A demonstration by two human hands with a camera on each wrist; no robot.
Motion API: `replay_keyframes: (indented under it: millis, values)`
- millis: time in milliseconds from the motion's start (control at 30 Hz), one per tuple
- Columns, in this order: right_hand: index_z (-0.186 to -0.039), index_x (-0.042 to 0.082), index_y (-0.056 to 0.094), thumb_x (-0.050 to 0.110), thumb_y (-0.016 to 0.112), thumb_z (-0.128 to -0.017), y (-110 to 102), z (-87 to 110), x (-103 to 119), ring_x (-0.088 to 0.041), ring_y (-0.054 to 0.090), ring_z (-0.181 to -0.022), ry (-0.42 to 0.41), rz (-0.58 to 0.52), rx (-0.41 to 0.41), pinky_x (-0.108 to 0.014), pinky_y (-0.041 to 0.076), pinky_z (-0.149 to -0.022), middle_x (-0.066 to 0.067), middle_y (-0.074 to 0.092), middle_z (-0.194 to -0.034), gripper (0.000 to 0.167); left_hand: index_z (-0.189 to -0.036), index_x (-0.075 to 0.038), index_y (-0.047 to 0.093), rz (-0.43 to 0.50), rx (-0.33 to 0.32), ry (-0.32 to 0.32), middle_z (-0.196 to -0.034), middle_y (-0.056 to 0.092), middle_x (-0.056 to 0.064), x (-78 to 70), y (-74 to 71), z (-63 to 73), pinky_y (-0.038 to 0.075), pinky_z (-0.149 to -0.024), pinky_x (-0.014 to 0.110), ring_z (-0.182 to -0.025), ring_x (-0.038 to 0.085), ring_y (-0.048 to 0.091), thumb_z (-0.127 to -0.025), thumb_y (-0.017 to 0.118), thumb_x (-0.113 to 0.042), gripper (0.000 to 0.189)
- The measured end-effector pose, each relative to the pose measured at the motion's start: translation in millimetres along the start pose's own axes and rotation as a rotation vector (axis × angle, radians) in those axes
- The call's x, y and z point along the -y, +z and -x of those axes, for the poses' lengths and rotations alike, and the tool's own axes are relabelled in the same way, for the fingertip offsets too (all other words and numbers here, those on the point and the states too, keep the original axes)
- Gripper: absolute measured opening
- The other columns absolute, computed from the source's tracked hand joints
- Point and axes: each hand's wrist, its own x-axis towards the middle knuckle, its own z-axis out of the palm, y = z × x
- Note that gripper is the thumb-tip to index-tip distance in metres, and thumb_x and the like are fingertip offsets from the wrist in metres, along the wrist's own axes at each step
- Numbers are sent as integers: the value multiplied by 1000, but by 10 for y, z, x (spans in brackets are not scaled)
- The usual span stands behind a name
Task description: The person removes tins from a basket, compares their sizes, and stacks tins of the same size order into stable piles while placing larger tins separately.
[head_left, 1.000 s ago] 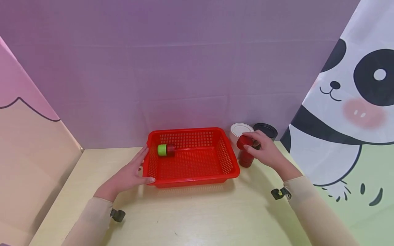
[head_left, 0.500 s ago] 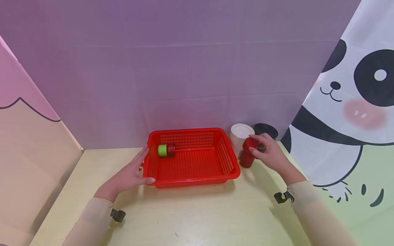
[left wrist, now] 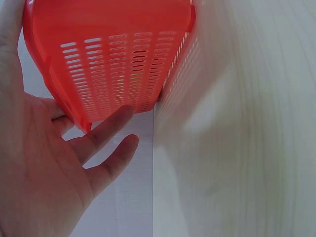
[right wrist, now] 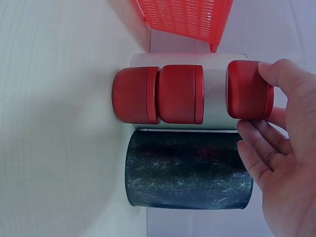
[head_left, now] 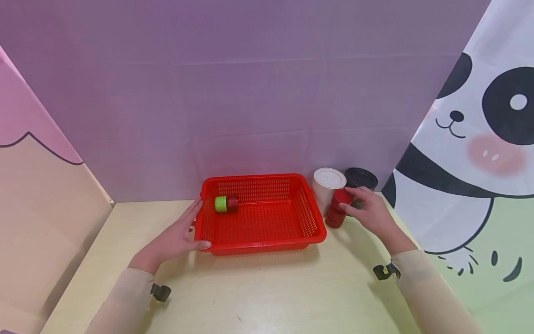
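Note:
My right hand [head_left: 368, 211] pinches a small red tin [right wrist: 244, 90] between thumb and fingers. It is held above a stack of two matching tins, the lower one [right wrist: 133, 95] on the table and the upper one [right wrist: 178, 94] on top; in the right wrist view a gap separates the held tin from the stack. My left hand [head_left: 173, 239] spans the left end of a red plastic basket [head_left: 260, 243], thumb on its front corner and straight, spread fingers along the side. Inside the basket, a lime green tin [head_left: 220, 204] lies against a dark red tin [head_left: 232, 204].
Directly behind the stack stands a white canister [head_left: 329, 178] with a lid. Beside it, to the right, is a black canister [right wrist: 187, 170]. A purple cloth wall [head_left: 250, 93] closes off the back of the table [head_left: 258, 297], and a panda-printed panel [head_left: 471, 153] borders the right.
The right hand has shifted slightly right and then down, bringing the red tin over the stack and upright. My left hand and the basket have stayed in place.

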Motion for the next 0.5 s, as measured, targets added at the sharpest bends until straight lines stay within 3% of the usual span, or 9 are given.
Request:
replay_keyframes:
  millis: [233, 500]
  values:
    - [-145, -3, 69, 16, 84, -99, 23, 13, -78, -36, 69, -104, 4, 31, -26, -34, 60, -85, -18, 70, -124, 52, -180, -23, 9, -6, -4, -20, -186, 7, 3, 12, 8, -7, 64, -100, 51, -149, 37, 47, -88, 93, -41, 126]
    - [-143, -2, 69, 12, 84, -99, 68, 30, -109, -35, 68, -104, -4, 0, -53, -20, 53, -84, -19, 69, -123, 49, -180, -20, 9, -2, -9, -14, -186, 6, 3, -13, -1, 5, 62, -103, 54, -151, 39, 46, -89, 93, -40, 125]
